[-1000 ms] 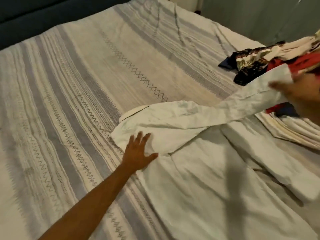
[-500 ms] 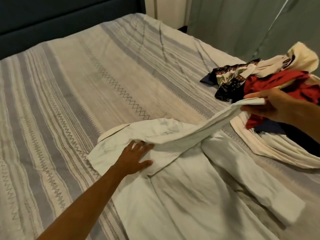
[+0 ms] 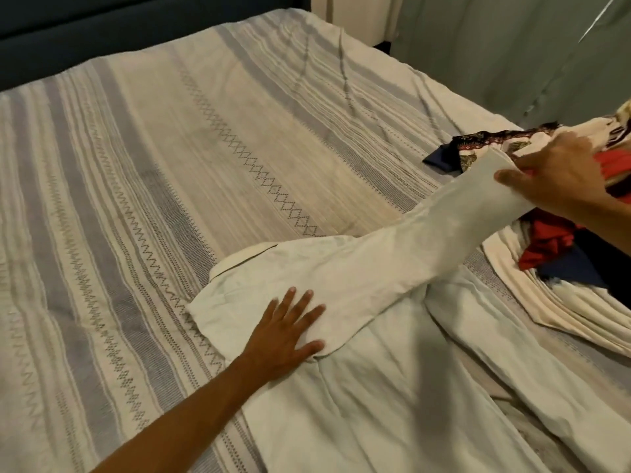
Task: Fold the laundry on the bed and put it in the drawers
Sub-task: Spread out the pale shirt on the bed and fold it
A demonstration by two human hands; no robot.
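Note:
A pale white long-sleeved shirt (image 3: pixel 392 387) lies spread on the striped bedspread (image 3: pixel 170 165), collar towards the far side. My left hand (image 3: pixel 290 329) presses flat on the shirt's shoulder, fingers spread. My right hand (image 3: pixel 560 175) grips the cuff end of one sleeve (image 3: pixel 461 230) and holds it stretched up and to the right, above the bed. The other sleeve (image 3: pixel 512 363) lies flat along the shirt's right side.
A heap of unfolded laundry (image 3: pixel 553 254) in red, navy, cream and patterned fabric sits at the bed's right edge. A dark headboard (image 3: pixel 102 32) runs along the far side. A grey-green wall (image 3: pixel 495 56) stands beyond the bed at right.
My right hand has kept hold of the sleeve end, turning it flat and taut. My left hand stays pressed on the shoulder. The view has shifted slightly.

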